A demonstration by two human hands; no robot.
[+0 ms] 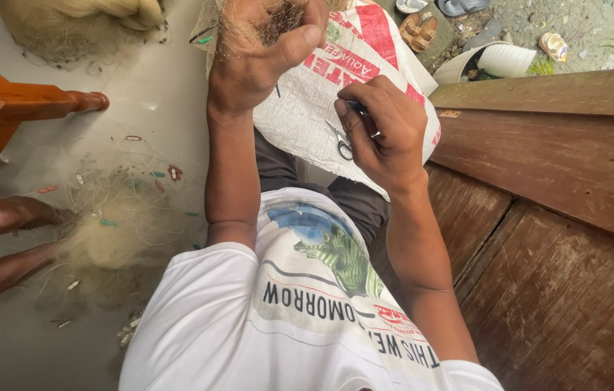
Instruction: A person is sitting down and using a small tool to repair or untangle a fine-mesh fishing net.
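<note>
Head camera, steeply downward, close.

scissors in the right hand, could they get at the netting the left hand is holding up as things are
Probably yes. The right hand holds the scissors just below and beside the left hand, which pinches the netting. Only open air above the white sack lies between them.

Fine translucent nylon fishing net (260, 22), wispy, bunched in left hand (263, 54). Small shiny metal scissors (341, 140) in right hand (383, 130). Woven plastic sack (321, 108), matt w/ coarse weave. Worn, scratched brown wood bench (553, 239) at right. Smooth pale floor (155, 87), slight sheen.
</note>
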